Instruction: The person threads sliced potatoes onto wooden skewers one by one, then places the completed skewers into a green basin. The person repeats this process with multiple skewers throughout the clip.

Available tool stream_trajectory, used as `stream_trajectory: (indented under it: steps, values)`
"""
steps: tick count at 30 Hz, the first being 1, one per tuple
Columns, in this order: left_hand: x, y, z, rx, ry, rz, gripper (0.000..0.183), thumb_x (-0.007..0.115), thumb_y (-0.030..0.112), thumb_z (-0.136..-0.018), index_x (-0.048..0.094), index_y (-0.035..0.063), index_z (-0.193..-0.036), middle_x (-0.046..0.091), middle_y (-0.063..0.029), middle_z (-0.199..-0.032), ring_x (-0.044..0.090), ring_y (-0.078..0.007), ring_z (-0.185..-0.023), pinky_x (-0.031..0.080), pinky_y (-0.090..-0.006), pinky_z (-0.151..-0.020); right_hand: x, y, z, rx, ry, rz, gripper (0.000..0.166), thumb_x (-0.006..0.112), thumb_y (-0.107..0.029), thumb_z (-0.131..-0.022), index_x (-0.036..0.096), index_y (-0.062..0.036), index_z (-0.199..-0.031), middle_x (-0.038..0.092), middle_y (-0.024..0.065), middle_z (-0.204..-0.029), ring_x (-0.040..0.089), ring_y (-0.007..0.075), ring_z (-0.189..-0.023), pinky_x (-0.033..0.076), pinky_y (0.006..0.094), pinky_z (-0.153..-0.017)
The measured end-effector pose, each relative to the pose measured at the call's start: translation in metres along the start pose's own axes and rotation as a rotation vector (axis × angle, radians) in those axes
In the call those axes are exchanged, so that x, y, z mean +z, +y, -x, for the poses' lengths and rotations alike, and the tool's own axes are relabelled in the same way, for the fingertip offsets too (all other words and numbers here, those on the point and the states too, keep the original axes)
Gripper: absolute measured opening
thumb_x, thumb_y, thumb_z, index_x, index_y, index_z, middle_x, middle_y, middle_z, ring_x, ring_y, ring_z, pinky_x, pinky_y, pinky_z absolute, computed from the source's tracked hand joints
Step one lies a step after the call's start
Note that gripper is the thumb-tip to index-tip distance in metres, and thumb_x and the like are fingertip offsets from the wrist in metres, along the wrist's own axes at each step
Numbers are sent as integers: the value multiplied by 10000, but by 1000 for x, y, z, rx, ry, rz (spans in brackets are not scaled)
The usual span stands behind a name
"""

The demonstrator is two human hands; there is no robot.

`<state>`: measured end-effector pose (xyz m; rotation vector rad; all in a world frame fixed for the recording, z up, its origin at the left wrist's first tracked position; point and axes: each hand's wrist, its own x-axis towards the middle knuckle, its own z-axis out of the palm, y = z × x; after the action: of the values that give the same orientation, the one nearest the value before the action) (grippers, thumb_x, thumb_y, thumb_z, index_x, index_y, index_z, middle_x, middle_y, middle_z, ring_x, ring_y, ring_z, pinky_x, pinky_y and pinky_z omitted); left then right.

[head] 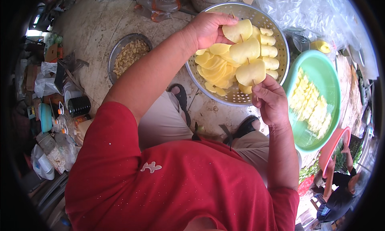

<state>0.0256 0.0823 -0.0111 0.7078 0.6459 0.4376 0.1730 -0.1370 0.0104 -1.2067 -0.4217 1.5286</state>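
Observation:
A thin wooden skewer threaded through three pale yellow slices, apparently potato, is stretched between my two hands. Its upper end is in the grip of my left hand, near the top slice. Below the bottom slice, my right hand pinches the lower end. Both hands are over a perforated metal colander. Inside it, loose slices lie in an overlapping pile at the left. A row of other skewered slices rests along its right side, partly hidden behind the held skewer.
Right of the colander, a green plastic basin holds pale yellow pieces in liquid. A metal bowl of chopped pieces sits on the tiled floor. Another person works by a red basin. Bottles and bags crowd the left; plastic sheeting lies upper right.

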Motion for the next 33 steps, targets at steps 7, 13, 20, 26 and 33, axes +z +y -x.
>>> stream_trajectory:
  steps: [7, 13, 20, 26, 33]
  values:
    - [2, 6, 2, 6, -8, -31, 272, 632, 155, -859, 596, 32, -1099, 633, -115, -1067, 622, -279, -1007, 506, -468, -887, 0, -2, 1, -5, -23, -21, 196, 614, -61, -851, 619, -17, -1042, 542, -26, -699, 424, 66, -535, 330, 186, -496]
    - [4, 23, 1, 179, 231, -433, 322, 657, 221, -845, 589, 71, -1121, 636, -81, -1035, 644, -243, -919, 519, -392, -784, -7, -12, -7, -129, 9, -148, 183, 578, -63, -875, 598, 1, -1045, 517, -6, -676, 418, 82, -528, 344, 207, -509]
    - [-33, -14, -28, -65, 331, -1724, 394, 691, 213, -767, 595, 76, -1124, 647, -119, -1053, 631, -242, -985, 496, -338, -829, -9, -10, -7, -114, 63, -102, 178, 572, -53, -875, 597, -2, -1043, 512, -13, -684, 421, 69, -546, 350, 194, -515]
    - [-23, -24, -31, -178, 386, -1729, 395, 728, 234, -721, 613, 83, -1067, 649, -116, -1049, 625, -237, -976, 492, -334, -832, -11, -9, -8, -101, 50, -85, 206, 582, -51, -868, 601, -4, -1068, 518, -23, -701, 419, 58, -552, 340, 181, -505]
    - [-26, -28, -31, -108, 364, -1592, 332, 701, 281, -719, 657, 109, -1000, 678, -85, -993, 641, -266, -940, 505, -361, -824, -10, -10, -9, -102, 50, -74, 193, 586, -45, -863, 607, -6, -1050, 523, -27, -695, 419, 56, -545, 333, 178, -498]
